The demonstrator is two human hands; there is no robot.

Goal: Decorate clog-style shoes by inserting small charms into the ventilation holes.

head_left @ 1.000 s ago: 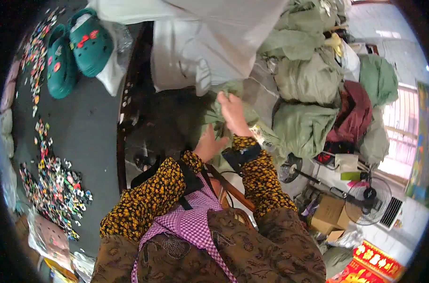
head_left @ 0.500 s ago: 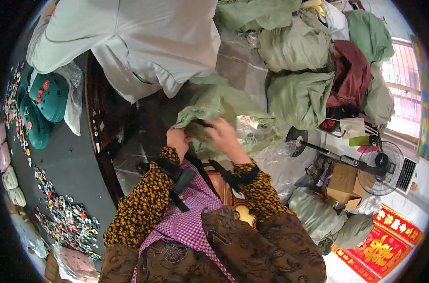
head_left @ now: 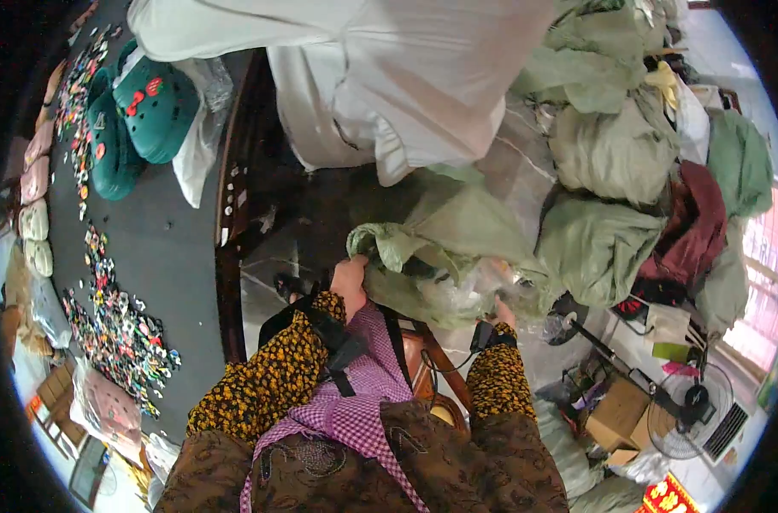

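The left hand (head_left: 352, 278) is closed around the rolled rim of a pale green woven sack (head_left: 457, 248), which lies open just in front of the person. The right hand (head_left: 502, 313) grips the sack's opposite edge, its fingers hidden in clear plastic (head_left: 457, 295).

The fingers of the left hand (head_left: 351, 282) are buried in a fold of the green sack (head_left: 457, 248), so its grip cannot be made out. The right hand (head_left: 503, 313), on the other side of the sack, shows only its back; the rest is tucked under clear plastic. What the sack holds is hidden. Left of the sack, the small colourful pieces (head_left: 120, 329) on the grey table are too small to identify. The fan (head_left: 692, 406), lower right of the sack, is blurred.
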